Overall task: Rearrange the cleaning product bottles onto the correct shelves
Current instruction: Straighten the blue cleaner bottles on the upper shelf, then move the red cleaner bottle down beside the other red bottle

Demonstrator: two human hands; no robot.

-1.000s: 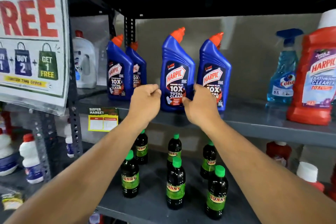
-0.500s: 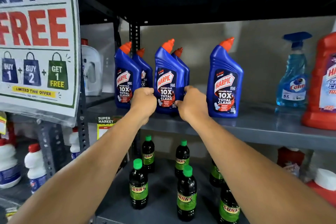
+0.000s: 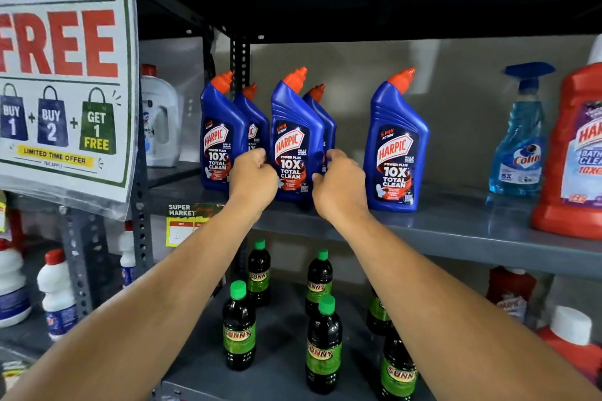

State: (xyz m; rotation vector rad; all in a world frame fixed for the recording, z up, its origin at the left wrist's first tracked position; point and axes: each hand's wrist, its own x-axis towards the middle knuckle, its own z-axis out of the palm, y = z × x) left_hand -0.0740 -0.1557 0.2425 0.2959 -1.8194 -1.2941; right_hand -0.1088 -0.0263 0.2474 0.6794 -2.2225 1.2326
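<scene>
Several blue Harpic bottles with orange caps stand on the grey middle shelf [image 3: 462, 239]. My left hand [image 3: 252, 181] and my right hand [image 3: 338, 187] clasp the low sides of the middle blue Harpic bottle [image 3: 293, 137], which stands upright on the shelf. Directly behind it another blue bottle [image 3: 321, 111] peeks out. Just left stands a pair of blue bottles [image 3: 216, 130], one behind the other. A single blue bottle [image 3: 395, 146] stands apart to the right of my right hand.
A blue Colin spray bottle [image 3: 521, 140] and a big red Harpic bottle [image 3: 576, 156] stand at the shelf's right. Dark Sunny bottles [image 3: 239, 325] with green caps fill the lower shelf. A promo sign [image 3: 62, 75] hangs at left, with white bottles [image 3: 55, 290] below it.
The bottle between my hands has slid left, away from the right-hand bottle and close to the left pair. Over the last half second my hands have hardly moved.
</scene>
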